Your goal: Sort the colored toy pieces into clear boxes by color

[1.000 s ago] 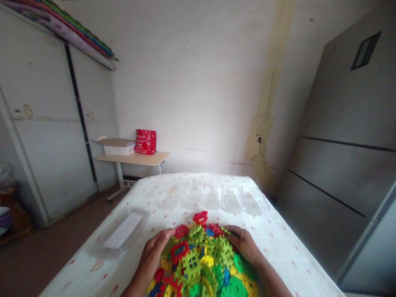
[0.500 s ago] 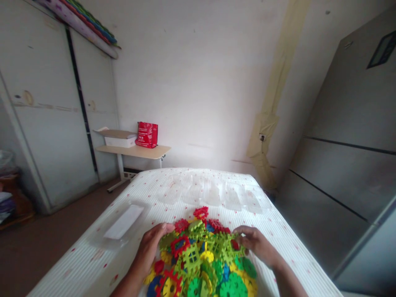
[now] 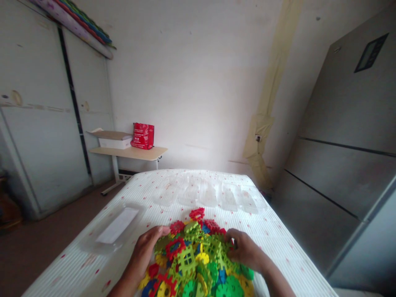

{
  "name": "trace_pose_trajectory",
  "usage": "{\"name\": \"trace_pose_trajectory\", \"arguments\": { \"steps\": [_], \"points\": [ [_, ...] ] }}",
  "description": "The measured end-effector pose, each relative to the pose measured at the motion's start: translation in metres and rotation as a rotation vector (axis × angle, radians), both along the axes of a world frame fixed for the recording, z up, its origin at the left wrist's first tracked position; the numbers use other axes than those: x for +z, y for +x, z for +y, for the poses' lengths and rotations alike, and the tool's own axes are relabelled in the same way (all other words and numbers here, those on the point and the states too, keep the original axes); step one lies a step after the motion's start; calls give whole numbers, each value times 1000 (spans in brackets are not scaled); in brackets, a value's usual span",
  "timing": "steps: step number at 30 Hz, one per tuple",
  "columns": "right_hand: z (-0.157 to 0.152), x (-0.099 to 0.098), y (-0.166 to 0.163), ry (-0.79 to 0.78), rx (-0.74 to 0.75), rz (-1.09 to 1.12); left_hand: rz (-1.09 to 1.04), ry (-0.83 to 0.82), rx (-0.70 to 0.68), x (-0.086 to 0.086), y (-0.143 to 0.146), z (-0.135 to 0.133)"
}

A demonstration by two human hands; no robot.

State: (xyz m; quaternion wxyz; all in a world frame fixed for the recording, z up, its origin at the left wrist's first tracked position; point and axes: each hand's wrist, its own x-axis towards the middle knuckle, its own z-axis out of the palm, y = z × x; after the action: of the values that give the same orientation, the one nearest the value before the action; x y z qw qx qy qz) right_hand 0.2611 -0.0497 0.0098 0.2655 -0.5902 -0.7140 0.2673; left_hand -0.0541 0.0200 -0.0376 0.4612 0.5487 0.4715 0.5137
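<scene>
A heap of plastic interlocking pieces (image 3: pixel 187 260) in red, green, yellow and blue lies at the near end of the table, some shaped like square lattices, others like notched discs. My left hand (image 3: pixel 147 247) rests against the heap's left side, its fingers stretched forward near a red piece (image 3: pixel 177 227), holding nothing that I can see. On the right side, my right hand (image 3: pixel 244 248) reaches into the heap with thumb and forefinger curled together beside green lattice pieces (image 3: pixel 220 252). What its fingertips grip is hidden.
A clear plastic tray (image 3: pixel 116 227) with a white strip lies on the left of the striped tablecloth (image 3: pixel 173 214). Several clear containers (image 3: pixel 207 194) stand in a row at the back. Beyond are a side table (image 3: pixel 133 152) with a red bag (image 3: pixel 142 136), and a grey refrigerator (image 3: pixel 337 144).
The view has turned slightly to the right. My right hand has moved a little left, further over the heap, and its fingers have curled in. My left hand stays at the heap's left side.
</scene>
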Motion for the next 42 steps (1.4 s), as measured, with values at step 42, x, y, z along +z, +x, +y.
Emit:
{"name": "trace_pose_trajectory", "arguments": {
  "steps": [42],
  "points": [
    [8, -11, 55, -170, -303, 724, -17, -17, -26, -5, 0, 2]
  ]
}}
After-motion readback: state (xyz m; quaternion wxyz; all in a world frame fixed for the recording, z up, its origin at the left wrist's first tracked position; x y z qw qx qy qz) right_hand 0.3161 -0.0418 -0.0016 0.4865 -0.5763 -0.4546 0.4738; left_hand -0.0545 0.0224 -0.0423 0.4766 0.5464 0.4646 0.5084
